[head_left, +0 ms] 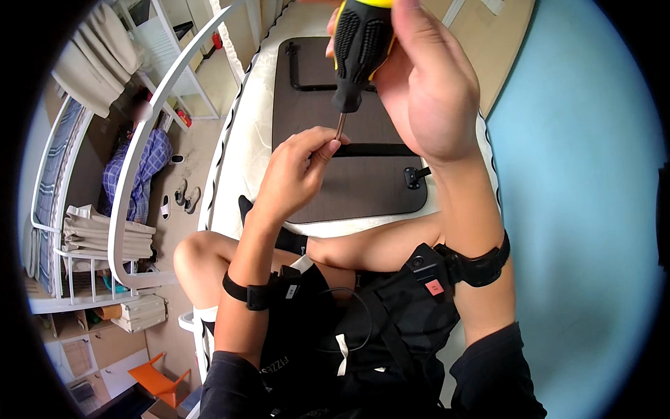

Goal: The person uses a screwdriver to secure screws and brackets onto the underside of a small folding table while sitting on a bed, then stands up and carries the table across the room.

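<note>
My right hand (433, 98) is closed around the black and yellow handle of a screwdriver (359, 52), which points downward. Its thin shaft ends at the fingertips of my left hand (296, 167). That hand is pinched closed at the tip; whether a screw is between the fingers is hidden. Beneath both hands a dark brown folding table (370, 192) with rounded corners lies underside up. A black metal leg (373, 149) runs across it, partly behind my right wrist, and a black bracket (412, 178) sits near its right edge.
The table lies on a pale mattress (241, 153), in front of my crossed legs. A white bed rail (124, 181) borders the left, with a blue wall (579, 209) at right. On the floor below are shoes (188, 197), an orange chair (157, 379) and a person in blue plaid (143, 167).
</note>
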The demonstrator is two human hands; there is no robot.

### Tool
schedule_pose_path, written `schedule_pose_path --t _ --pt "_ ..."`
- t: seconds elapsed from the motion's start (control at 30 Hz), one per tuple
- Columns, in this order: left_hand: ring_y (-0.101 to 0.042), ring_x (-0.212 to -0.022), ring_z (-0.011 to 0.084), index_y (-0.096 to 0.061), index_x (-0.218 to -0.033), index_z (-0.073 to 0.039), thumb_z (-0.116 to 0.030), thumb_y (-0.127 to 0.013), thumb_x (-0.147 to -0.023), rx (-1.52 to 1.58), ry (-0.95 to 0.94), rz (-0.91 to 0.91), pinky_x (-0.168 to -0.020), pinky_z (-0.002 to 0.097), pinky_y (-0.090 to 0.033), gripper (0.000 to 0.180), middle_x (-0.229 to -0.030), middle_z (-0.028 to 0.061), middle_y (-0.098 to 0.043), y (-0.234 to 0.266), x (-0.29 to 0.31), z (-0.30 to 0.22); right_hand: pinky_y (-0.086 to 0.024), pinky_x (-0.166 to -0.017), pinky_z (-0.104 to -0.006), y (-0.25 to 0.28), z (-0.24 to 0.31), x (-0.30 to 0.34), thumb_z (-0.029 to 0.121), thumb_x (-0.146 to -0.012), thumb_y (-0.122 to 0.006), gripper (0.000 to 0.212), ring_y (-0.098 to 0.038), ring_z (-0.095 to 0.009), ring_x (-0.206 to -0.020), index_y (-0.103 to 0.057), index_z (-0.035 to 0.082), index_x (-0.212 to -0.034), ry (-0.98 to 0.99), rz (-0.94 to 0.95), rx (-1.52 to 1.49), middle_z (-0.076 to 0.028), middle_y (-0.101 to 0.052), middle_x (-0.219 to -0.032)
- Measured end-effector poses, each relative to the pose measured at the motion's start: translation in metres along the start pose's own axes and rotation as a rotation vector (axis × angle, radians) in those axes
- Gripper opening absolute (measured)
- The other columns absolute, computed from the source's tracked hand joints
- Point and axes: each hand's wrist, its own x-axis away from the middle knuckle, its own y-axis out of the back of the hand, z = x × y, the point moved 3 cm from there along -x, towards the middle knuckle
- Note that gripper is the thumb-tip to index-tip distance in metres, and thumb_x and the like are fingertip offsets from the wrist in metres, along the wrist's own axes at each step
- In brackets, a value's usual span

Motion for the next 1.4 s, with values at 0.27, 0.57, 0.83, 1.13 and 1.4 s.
schedule_pose_path --t 0.27,0.57,0.83,1.13,1.4 --pt "-0.061 -0.075 0.0276 -0.069 -0.097 -0.002 -0.009 -0.066 -0.089 0.056 0.038 -0.090 -0.071 0.0348 -0.048 0.011 -0.084 0.0094 -0.069 0.001 -0.002 -0.006 -0.043 -0.069 -0.0179 0.007 -0.025 -0.003 0.020 -0.094 -0.066 0.034 -0.054 -0.008 -0.079 -0.049 0.000 -0.114 0.194 0.114 -0.168 -0.007 -0.055 -0.105" --pt "-0.062 -0.077 0.0194 -0.067 -0.096 0.002 -0.006 -0.064 -0.091 0.073 -0.001 -0.061 -0.075 0.0308 -0.049 0.011 -0.084 0.0103 -0.068 -0.002 -0.004 -0.009 -0.046 -0.075 -0.0199 0.018 -0.028 -0.006 0.019 -0.090 -0.072 0.036 -0.056 -0.009 -0.086 -0.048 0.000 -0.109 0.301 -0.009 0.026 -0.007 -0.057 -0.102" --pt "-0.061 -0.071 0.0279 -0.070 -0.092 0.000 -0.009 -0.067 -0.087 -0.074 -0.050 -0.097 -0.069 0.0344 -0.049 0.010 -0.076 0.0114 -0.067 0.003 -0.004 -0.012 -0.045 -0.079 -0.0196 -0.019 -0.020 0.016 0.026 -0.095 -0.065 0.042 -0.056 -0.011 -0.095 -0.042 -0.001 -0.115 0.276 -0.056 0.319 -0.011 -0.058 -0.110" --pt "-0.066 -0.086 0.0312 -0.068 -0.099 -0.003 -0.004 -0.058 -0.091 0.019 -0.060 -0.015 -0.083 0.0372 -0.048 0.013 -0.086 0.0121 -0.071 0.001 -0.003 -0.009 -0.043 -0.094 -0.0274 0.010 -0.023 0.007 0.030 -0.101 -0.054 0.050 -0.054 -0.015 -0.109 -0.035 -0.002 -0.134 0.128 0.150 -0.089 -0.013 -0.058 -0.117" --pt "-0.065 -0.074 0.0302 -0.068 -0.099 -0.002 -0.010 -0.067 -0.087 0.087 0.022 -0.080 -0.067 0.0357 -0.050 0.014 -0.085 0.0151 -0.069 0.000 -0.001 -0.007 -0.044 -0.093 -0.0272 0.018 -0.022 0.006 0.024 -0.097 -0.061 0.046 -0.056 -0.015 -0.102 -0.039 -0.001 -0.129 0.240 0.239 -0.121 -0.016 -0.058 -0.114"
